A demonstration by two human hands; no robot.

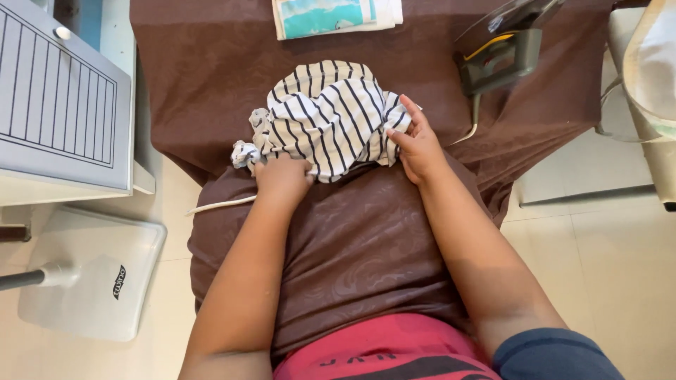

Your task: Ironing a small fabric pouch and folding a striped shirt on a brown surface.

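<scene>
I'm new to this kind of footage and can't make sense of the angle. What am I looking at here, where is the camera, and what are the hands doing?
There is no machine here: a person wears a camera on the head, so the single picture looks straight down at their own two arms. The left hand presses on the near edge of a crumpled white garment with dark stripes, and the right hand pinches its right side. The garment lies on a brown cloth that covers a padded surface. Further back on the cloth sit an iron, standing at the right, and a folded light fabric with a blue print. A white cord hangs off the left edge. On the floor at the left is the white base of a stand.
</scene>
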